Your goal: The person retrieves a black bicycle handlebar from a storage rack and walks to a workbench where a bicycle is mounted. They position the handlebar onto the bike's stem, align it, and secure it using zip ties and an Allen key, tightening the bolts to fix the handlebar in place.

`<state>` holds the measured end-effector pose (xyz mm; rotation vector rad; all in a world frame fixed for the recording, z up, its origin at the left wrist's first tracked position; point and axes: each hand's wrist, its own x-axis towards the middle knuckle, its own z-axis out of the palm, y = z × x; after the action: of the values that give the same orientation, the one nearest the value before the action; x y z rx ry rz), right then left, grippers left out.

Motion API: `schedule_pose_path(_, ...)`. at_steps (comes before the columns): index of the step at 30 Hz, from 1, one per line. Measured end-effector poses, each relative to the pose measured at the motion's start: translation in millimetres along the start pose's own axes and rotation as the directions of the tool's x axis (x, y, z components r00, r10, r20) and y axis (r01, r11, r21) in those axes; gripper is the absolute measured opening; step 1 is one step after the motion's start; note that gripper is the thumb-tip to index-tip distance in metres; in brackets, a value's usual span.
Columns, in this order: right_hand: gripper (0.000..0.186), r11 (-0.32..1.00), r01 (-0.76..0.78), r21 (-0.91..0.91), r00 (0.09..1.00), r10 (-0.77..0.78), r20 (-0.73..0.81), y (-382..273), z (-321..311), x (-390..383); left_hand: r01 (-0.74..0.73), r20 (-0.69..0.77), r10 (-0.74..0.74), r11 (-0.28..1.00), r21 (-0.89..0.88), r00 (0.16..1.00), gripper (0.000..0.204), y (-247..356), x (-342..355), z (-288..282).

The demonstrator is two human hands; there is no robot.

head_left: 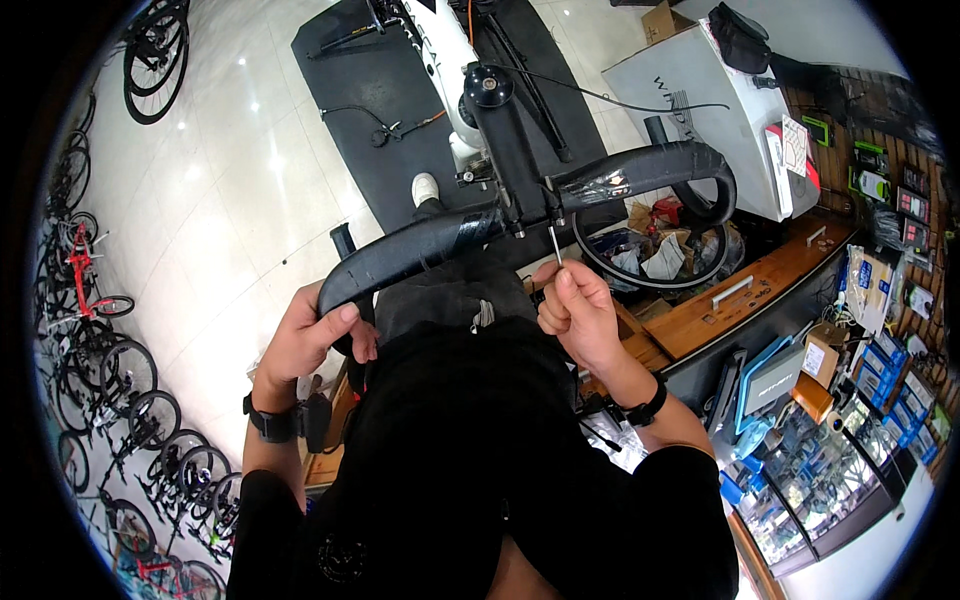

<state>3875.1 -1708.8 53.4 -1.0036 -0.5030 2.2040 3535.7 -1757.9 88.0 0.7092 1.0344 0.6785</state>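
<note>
A black drop handlebar [415, 252] crosses in front of me, fixed to the black stem [508, 145] of a white bicycle frame [437, 62]. My left hand [312, 328] is closed around the bar's left end, thumb on top. Between the thumb and fingers of my right hand [582, 312] is a thin silver hex key [556, 245]. Its far tip meets the clamp at the front of the stem, near the bolts; whether it sits in a bolt head is too small to tell. A clear, shiny wrapping [603, 187] covers part of the bar's right side.
A black mat [375, 85] lies under the bicycle on pale tiles. Right of the bar are a wheel [652, 282] with bags and paper about it, a wooden drawer unit [740, 290] and a big white box [690, 110]. Several bicycles [130, 370] line the left side.
</note>
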Motion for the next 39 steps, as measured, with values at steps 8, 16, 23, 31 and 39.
schedule_pose_path(8,0.029,0.950,-0.196,0.244,0.978,0.171,0.120,-9.0,-3.0,-2.9,-0.009,-0.102,0.018,0.996,0.085,0.995,0.030,4.5,0.4,3.9)
schedule_pose_path(16,0.028,0.991,-0.001,-0.135,0.996,-0.011,-0.093,-3.2,12.4,-5.8,-0.030,-0.138,0.038,0.998,0.058,0.990,0.028,3.2,1.6,9.1)
schedule_pose_path(23,0.033,0.880,-0.379,0.286,0.925,0.348,0.154,-33.5,-1.6,-7.7,-0.038,-0.161,0.045,0.998,0.051,0.986,0.027,-1.9,0.8,10.5)
schedule_pose_path(31,0.038,0.908,-0.097,-0.407,0.990,0.046,-0.132,-22.5,8.3,-7.2,-0.082,-0.156,0.096,0.992,0.093,0.983,0.028,-1.8,2.4,13.6)
schedule_pose_path(39,0.040,0.940,-0.340,0.011,0.936,0.337,0.104,-32.2,-3.8,-3.3,-0.101,-0.172,0.121,0.988,0.119,0.978,0.030,-5.5,1.9,13.9)
